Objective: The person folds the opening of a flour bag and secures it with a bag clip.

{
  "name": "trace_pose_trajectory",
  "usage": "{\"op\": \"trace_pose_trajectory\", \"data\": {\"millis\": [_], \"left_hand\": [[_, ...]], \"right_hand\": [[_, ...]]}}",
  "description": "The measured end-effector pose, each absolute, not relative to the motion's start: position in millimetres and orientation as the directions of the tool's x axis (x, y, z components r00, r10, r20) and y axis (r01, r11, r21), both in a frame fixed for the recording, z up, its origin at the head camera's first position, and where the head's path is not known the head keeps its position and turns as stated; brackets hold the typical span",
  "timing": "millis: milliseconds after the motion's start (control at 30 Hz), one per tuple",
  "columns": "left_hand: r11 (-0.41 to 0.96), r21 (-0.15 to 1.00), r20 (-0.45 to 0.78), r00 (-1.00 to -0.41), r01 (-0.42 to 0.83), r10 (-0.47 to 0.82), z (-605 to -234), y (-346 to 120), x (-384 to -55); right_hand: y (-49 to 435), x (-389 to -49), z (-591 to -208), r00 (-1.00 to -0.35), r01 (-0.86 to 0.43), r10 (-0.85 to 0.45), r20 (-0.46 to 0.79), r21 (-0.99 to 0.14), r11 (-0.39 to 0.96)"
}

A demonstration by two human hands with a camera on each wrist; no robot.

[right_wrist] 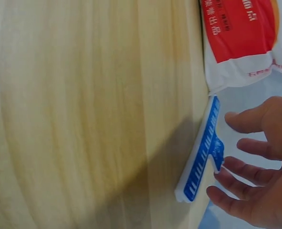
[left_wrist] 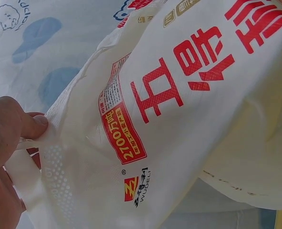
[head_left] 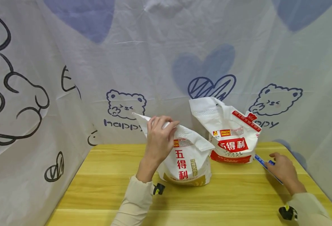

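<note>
My left hand pinches the top edge of a white flour bag with red and gold print, standing on the table. In the left wrist view, thumb and fingers hold the perforated strip of the same flour bag. At the right, my right hand is spread over a blue and white bag clip lying on the table. The right wrist view has the bag clip just beside the fingertips of the right hand; whether they touch it is hard to tell.
Behind stands a second flour bag, its top folded under a red bag clip. The wooden table is bordered at the back and sides by a printed cloth.
</note>
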State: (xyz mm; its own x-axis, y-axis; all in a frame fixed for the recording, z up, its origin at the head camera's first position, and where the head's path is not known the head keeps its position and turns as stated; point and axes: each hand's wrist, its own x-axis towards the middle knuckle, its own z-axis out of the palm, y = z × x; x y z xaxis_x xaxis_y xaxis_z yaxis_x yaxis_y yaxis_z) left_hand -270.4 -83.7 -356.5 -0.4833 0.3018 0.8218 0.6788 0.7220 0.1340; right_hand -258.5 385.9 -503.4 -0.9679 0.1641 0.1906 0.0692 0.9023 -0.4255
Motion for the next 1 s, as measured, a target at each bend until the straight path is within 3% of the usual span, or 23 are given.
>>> {"op": "trace_pose_trajectory", "data": {"millis": [267, 600, 1000], "left_hand": [[0.718, 0.129, 0.821, -0.479, 0.684, 0.309, -357.4, -84.5, -270.0], [0.719, 0.136, 0.818, -0.487, 0.681, 0.307, -357.5, -84.8, -268.5], [0.721, 0.141, 0.818, -0.491, 0.678, 0.301, -357.2, -85.6, -268.4]], "right_hand": [[392.8, -259.9, -510.4, -0.978, 0.143, 0.194, 0.071, -0.442, 0.885], [387.0, -261.7, -512.1, -0.968, 0.214, 0.251, 0.024, -0.448, 0.868], [384.3, -257.2, -507.3, -0.959, 0.213, 0.275, 0.073, -0.456, 0.864]]}}
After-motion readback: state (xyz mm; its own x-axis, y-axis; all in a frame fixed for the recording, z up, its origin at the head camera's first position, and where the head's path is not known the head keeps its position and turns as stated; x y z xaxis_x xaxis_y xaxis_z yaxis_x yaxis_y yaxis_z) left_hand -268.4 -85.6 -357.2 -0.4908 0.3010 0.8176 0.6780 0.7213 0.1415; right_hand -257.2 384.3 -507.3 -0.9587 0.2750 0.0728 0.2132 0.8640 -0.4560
